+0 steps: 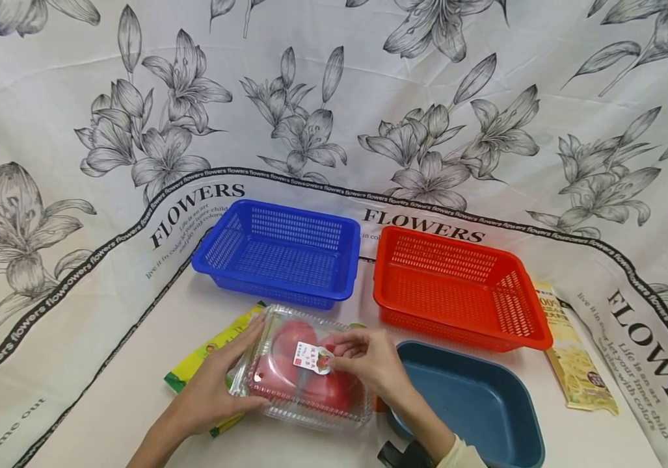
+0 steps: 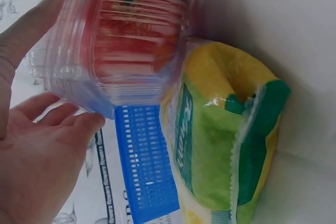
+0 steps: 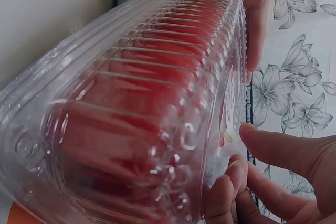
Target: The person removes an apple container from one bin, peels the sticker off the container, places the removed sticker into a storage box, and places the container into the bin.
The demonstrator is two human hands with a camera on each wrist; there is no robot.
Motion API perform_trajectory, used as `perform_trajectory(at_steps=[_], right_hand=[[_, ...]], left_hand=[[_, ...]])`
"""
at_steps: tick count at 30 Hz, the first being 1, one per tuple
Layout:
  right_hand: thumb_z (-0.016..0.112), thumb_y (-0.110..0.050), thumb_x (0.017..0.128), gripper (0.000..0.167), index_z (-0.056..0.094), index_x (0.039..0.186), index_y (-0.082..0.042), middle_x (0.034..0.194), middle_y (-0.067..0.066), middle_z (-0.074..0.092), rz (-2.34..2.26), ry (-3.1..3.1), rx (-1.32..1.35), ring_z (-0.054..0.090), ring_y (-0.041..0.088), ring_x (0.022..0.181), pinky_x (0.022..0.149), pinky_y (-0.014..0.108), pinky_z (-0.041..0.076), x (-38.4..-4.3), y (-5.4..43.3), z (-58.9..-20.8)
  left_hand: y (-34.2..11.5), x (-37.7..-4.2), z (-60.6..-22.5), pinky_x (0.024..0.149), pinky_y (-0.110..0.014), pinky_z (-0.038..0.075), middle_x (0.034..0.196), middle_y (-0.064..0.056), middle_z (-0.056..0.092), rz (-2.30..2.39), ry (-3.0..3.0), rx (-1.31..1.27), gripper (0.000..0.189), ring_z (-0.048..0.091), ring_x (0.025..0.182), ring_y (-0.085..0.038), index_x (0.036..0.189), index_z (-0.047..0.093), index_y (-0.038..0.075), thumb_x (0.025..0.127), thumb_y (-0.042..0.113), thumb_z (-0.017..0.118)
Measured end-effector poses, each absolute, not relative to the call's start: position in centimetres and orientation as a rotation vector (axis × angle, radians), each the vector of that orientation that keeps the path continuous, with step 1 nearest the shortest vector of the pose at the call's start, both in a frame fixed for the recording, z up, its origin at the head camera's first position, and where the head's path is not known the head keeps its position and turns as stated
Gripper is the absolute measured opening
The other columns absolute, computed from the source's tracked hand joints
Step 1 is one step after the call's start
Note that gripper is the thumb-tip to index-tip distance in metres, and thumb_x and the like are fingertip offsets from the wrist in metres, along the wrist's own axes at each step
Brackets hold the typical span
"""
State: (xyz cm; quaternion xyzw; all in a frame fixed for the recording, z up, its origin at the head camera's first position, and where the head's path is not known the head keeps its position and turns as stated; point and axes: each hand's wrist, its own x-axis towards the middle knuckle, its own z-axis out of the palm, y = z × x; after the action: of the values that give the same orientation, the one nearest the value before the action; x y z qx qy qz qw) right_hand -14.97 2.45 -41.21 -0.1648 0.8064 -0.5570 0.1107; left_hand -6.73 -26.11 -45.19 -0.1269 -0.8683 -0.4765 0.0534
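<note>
A clear plastic clamshell box (image 1: 310, 417) of red tomatoes (image 1: 334, 394) is tilted in front of me. My left hand (image 1: 216, 389) grips its left end, the thumb on one side and the fingers on the other. On the lid is a white label (image 1: 306, 356) with a small fruit picture. My right hand (image 1: 373, 361) pinches the label's right end between thumb and forefinger, its other fingers curled, as the right wrist view shows. Behind the left hand lies a yellow and green packet (image 2: 215, 145), partly hidden by box and hand.
A blue basket (image 1: 278, 290) stands at the back left, a red basket (image 1: 451, 328) at the back right. A dark teal basin (image 1: 535, 426) sits beside my right forearm. At far right lies a yellow bag (image 1: 579, 367). Part of something orange (image 1: 380, 405) shows beside the box.
</note>
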Motion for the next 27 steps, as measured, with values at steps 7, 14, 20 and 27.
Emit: perform_trajectory(at_steps=[7, 14, 20, 27], right_hand=[[0.089, 0.007, 0.081, 0.020, 0.083, 0.100, 0.005, 0.080, 0.006, 0.072, -1.554, 2.426, -0.550, 0.063, 0.015, 0.068, 0.057, 0.015, 0.054, -14.88, 2.39, -41.00], [0.090, 0.003, 0.082, 0.013, 0.085, 0.092, -0.003, 0.077, 0.001, 0.069, -1.446, 2.562, -0.588, 0.061, 0.013, 0.064, 0.053, 0.017, 0.052, -14.91, 2.16, -41.24], [0.085, 0.008, 0.084, 0.017, 0.085, 0.095, -0.005, 0.080, 0.002, 0.074, -1.484, 2.565, -0.632, 0.065, 0.013, 0.068, 0.059, 0.018, 0.057, -15.00, 2.13, -41.43], [0.078, 0.011, 0.087, 0.021, 0.086, 0.094, -0.008, 0.090, 0.004, 0.080, -1.502, 2.571, -0.602, 0.065, 0.014, 0.070, 0.059, 0.018, 0.056, -15.14, 2.00, -41.47]], left_hand=[[-26.31, -6.85, -45.53, 0.125, -0.062, 0.035, 0.174, 0.002, 0.037, -1.416, -2.559, -0.480, 0.109, 0.032, 0.161, -0.036, 0.163, 0.048, 0.013, 0.071, 0.037, 0.102], [-26.37, -6.93, -45.61, 0.125, -0.058, 0.035, 0.173, 0.007, 0.038, -1.400, -2.553, -0.498, 0.106, 0.032, 0.161, -0.029, 0.164, 0.049, 0.018, 0.074, 0.038, 0.101], [-26.33, -7.01, -45.49, 0.126, -0.050, 0.035, 0.172, 0.007, 0.041, -1.379, -2.557, -0.506, 0.105, 0.034, 0.160, -0.029, 0.162, 0.051, 0.018, 0.073, 0.039, 0.101], [-26.34, -7.05, -45.46, 0.124, -0.059, 0.037, 0.170, 0.003, 0.045, -1.346, -2.538, -0.530, 0.105, 0.039, 0.157, -0.036, 0.162, 0.052, 0.016, 0.072, 0.038, 0.102]])
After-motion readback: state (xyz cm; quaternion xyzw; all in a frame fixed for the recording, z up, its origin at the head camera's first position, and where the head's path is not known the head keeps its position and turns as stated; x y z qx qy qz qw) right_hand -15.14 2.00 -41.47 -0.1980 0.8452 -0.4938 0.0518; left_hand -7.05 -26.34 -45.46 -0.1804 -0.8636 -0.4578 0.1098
